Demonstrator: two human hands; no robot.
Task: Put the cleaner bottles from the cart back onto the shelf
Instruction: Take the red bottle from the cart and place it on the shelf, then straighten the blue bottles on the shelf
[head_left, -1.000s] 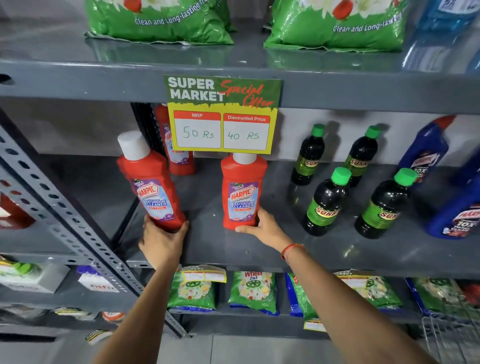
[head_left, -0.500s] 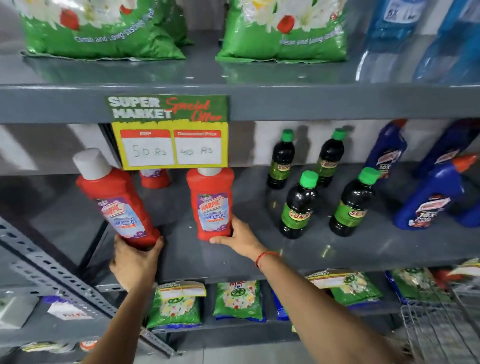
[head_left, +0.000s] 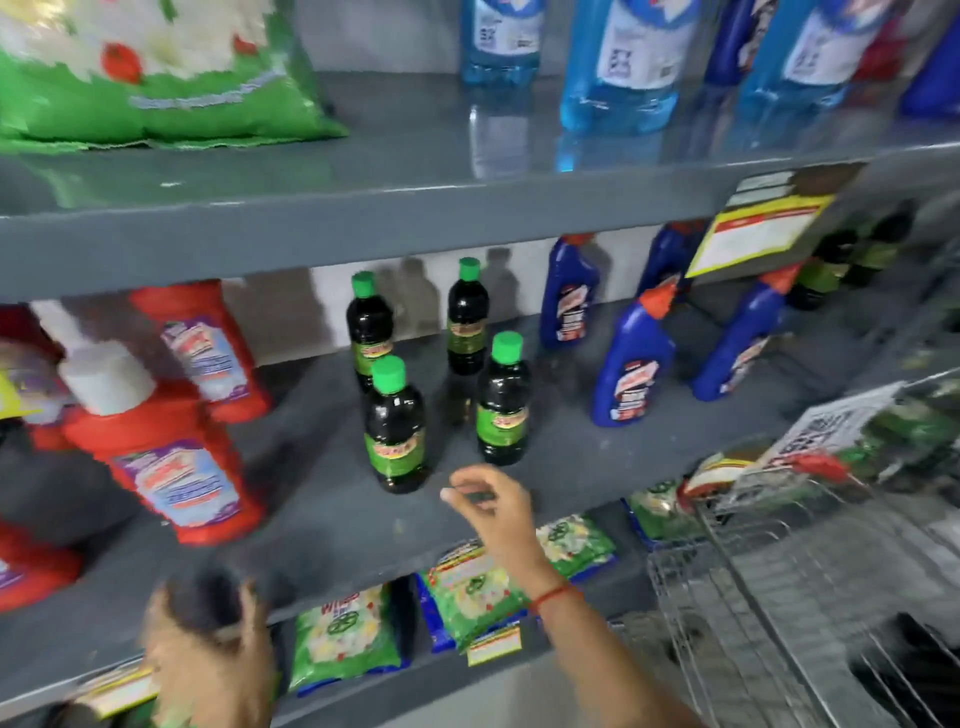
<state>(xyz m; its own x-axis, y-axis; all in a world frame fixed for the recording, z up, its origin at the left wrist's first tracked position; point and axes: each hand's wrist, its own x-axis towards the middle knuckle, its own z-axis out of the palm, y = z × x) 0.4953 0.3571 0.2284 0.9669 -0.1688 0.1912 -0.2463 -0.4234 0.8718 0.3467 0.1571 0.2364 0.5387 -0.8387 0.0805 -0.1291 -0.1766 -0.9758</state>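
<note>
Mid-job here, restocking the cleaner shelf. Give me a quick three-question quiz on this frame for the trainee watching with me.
1. True or false: the right hand is gripping a red cleaner bottle.
2. How many dark bottles with green caps stand in the group in the middle of the shelf?
3. Multiple choice: the wire cart sits A) left of the hands, B) at the lower right, C) on the top shelf.

Key
1. False. The right hand is empty, and the nearest red bottle stands alone on the shelf. The left hand is blurred.
2. Four; the front left one is nearest the right hand.
3. B.
</note>
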